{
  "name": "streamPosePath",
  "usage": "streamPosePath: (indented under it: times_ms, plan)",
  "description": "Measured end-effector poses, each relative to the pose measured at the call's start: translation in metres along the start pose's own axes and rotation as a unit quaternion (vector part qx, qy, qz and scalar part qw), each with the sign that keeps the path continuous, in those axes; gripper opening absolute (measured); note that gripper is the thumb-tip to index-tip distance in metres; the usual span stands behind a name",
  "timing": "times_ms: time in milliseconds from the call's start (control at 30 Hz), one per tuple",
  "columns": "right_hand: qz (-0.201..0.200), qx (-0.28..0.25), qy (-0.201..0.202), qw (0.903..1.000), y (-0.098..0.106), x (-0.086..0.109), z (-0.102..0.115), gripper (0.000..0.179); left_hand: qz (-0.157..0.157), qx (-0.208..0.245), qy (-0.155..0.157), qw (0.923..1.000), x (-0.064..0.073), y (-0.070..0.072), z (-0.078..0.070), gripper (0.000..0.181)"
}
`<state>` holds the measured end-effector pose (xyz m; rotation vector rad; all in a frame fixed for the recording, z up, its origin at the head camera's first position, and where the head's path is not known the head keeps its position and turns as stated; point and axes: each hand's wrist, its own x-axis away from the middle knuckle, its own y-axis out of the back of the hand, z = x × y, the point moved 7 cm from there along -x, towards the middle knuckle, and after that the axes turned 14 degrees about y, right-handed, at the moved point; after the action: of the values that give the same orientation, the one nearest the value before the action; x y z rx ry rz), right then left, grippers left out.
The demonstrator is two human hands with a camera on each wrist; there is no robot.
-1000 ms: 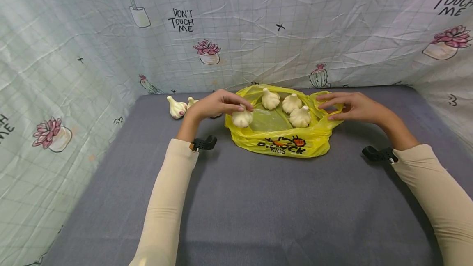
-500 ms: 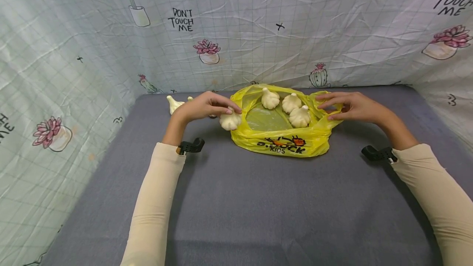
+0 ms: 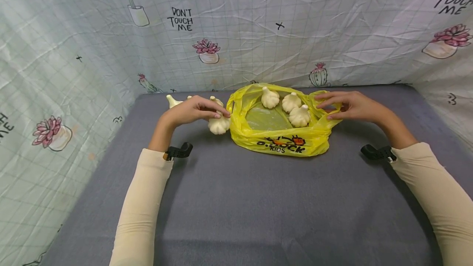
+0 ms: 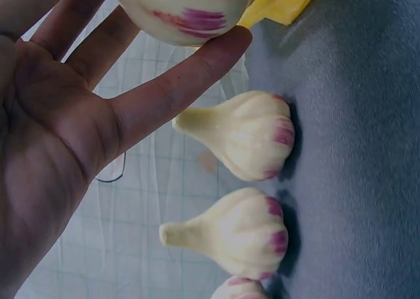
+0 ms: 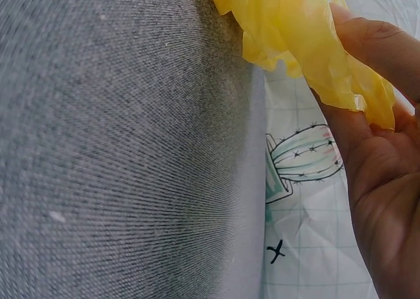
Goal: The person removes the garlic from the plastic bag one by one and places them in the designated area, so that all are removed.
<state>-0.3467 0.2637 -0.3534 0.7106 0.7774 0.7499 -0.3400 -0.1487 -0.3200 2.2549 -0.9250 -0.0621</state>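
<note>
My left hand [image 3: 192, 111] pinches a garlic bulb [image 3: 219, 124] just left of a yellow plastic bag [image 3: 284, 145]. In the left wrist view that bulb [image 4: 190, 10] shows purple streaks at its base. Behind the hand stand several more bulbs, among them one garlic bulb [image 4: 239, 136] and another garlic bulb [image 4: 236, 233], partly hidden in the head view. The bag's mouth is spread wide, with three garlic bulbs [image 3: 291, 102] inside at its back and right. My right hand [image 3: 356, 106] grips the bag's right rim, the yellow plastic [image 5: 295, 43] between thumb and fingers.
Everything lies on a grey cloth-covered table [image 3: 266, 200]. A printed fabric sheet [image 3: 244, 24] rises behind the table's back edge and along the sides. Each wrist wears a black strap mount, such as the left mount [image 3: 179, 150].
My left hand has moved left, carrying the garlic bulb from over the bag's left rim to beside the bag. The right hand has kept its hold on the rim.
</note>
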Motion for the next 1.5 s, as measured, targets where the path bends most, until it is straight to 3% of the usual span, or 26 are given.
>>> streamPosePath:
  times_ms: [467, 800, 1200, 1367, 1500]
  plan:
    - [-0.001, 0.000, -0.010, 0.9999, 0.000, 0.001, 0.001, 0.041, 0.017, -0.016, -0.022, 0.9995, 0.020, 0.005, 0.009, 0.025]
    - [0.003, -0.001, -0.020, 0.9998, -0.002, 0.001, 0.000, 0.040, 0.022, -0.025, 0.011, 0.9994, 0.034, 0.007, 0.022, 0.025]
    - [0.009, 0.021, -0.009, 0.9997, -0.003, 0.000, 0.001, 0.040, 0.003, -0.041, 0.060, 0.9973, 0.045, 0.016, 0.041, 0.026]
    - [0.010, 0.022, -0.009, 0.9997, -0.003, 0.001, 0.001, 0.041, -0.013, -0.044, 0.082, 0.9956, 0.054, 0.022, 0.051, 0.025]
    - [0.011, 0.023, -0.011, 0.9996, -0.003, 0.001, 0.001, 0.040, -0.041, -0.044, 0.082, 0.9948, 0.061, 0.027, 0.058, 0.023]
